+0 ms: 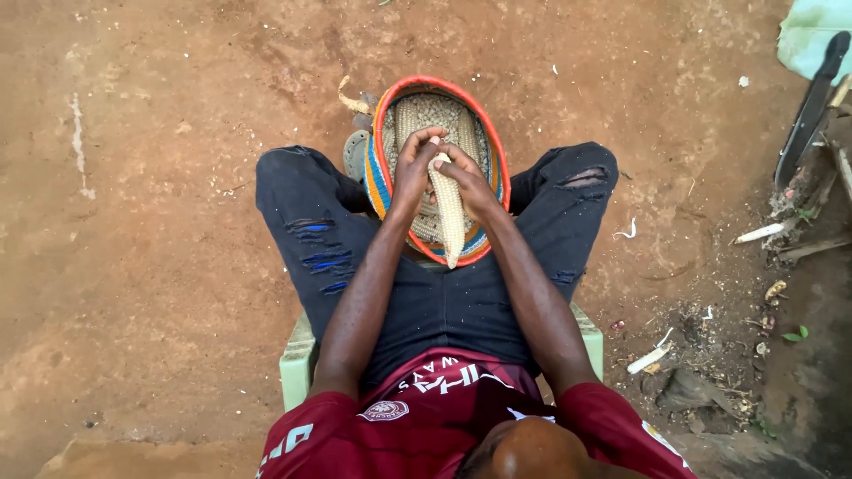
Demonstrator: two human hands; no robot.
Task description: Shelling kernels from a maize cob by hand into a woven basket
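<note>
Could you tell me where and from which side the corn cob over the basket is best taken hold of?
Probably at the near, lower end of the corn cob, coming from the person's side. It lies lengthwise over the woven basket, and the left hand and right hand already grip its far end, so only the tapering near end hangs free past the rim.

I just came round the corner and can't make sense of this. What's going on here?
A person sits on a pale green chair on bare earth, with a woven basket with an orange rim between the knees. Both hands grip one pale corn cob above the basket: the left hand at its upper end, the right hand along its side. Loose kernels already lie in the basket. A dark blade rests on the ground at the far right.
</note>
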